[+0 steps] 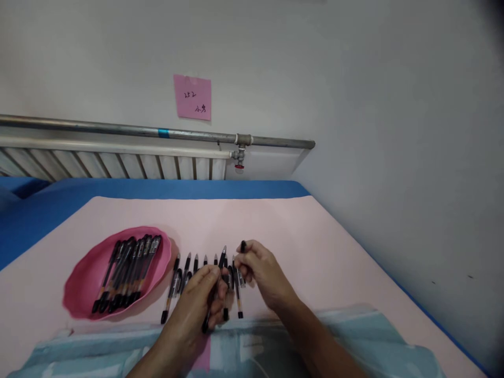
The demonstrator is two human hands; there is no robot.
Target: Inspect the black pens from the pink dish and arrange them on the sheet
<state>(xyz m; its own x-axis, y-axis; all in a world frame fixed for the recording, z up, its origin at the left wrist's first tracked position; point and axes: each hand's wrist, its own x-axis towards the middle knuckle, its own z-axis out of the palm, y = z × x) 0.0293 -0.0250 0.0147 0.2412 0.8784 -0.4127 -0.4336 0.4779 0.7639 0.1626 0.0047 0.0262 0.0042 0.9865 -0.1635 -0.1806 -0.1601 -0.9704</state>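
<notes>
My left hand (197, 302) is closed round a black pen (216, 286) held tip away from me, over a row of several uncapped black pens (185, 278) lying on the pink sheet. My right hand (262, 273) is just right of it, fingers pinched on a small black pen cap (243, 245) raised near the pen's tip. A pink oval tray (84, 278) at the left holds several capped black pens (126, 270) side by side.
The pink sheet (315, 252) covers a blue surface (47, 205) that runs to a white wall. A radiator (118, 165) and a metal pipe (157, 131) lie behind, with a pink note (192, 97) stuck above. A pale blue cloth (354, 341) lies at the near edge.
</notes>
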